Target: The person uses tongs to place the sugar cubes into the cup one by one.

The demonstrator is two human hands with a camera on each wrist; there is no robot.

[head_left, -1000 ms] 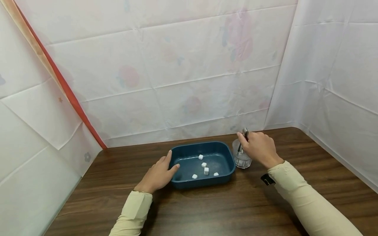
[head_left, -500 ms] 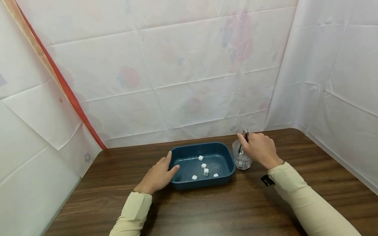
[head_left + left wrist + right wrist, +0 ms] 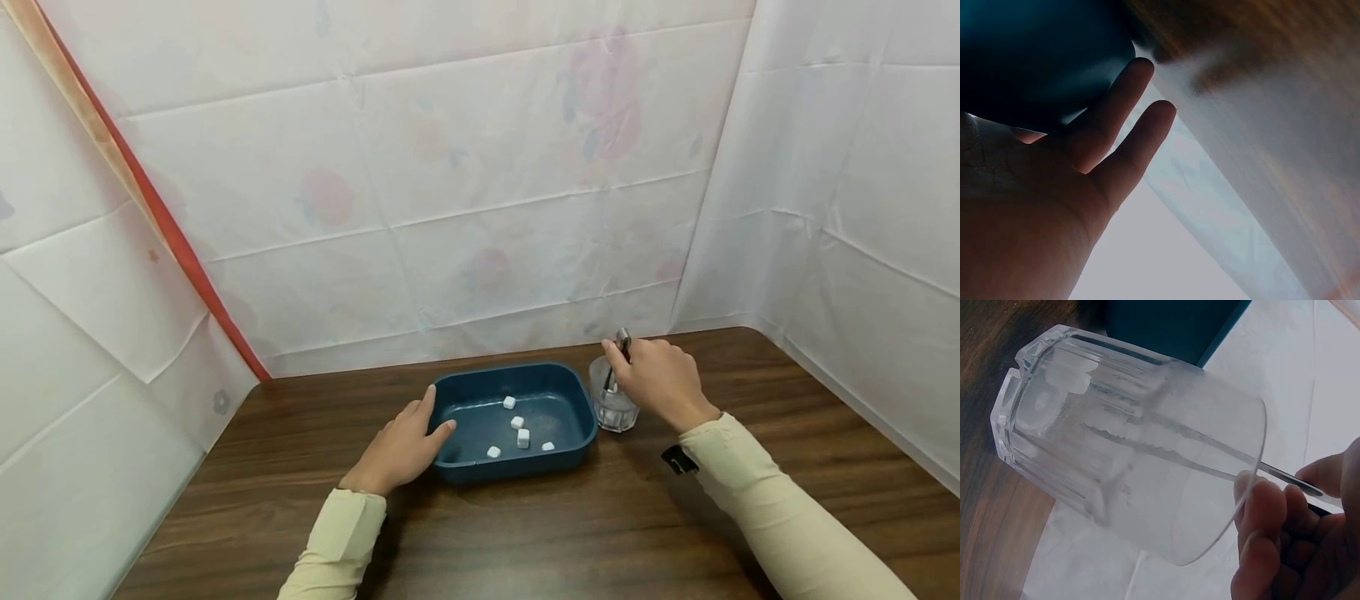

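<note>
Tongs (image 3: 1282, 475), pinched in the right hand (image 3: 663, 379), reach into the glass (image 3: 1160, 497) just beside it. Between the hands, white cubes (image 3: 523, 437) lie in the tray (image 3: 517, 472); the left hand (image 3: 399, 446), fingers extended, touches its side.

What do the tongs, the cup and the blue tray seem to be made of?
Tongs: probably steel, from the grey metallic shine.
Cup: hazy, see-through glass or clear plastic; the tongs show through it.
Tray: likely moulded plastic: smooth, rounded corners, soft highlights.
</note>
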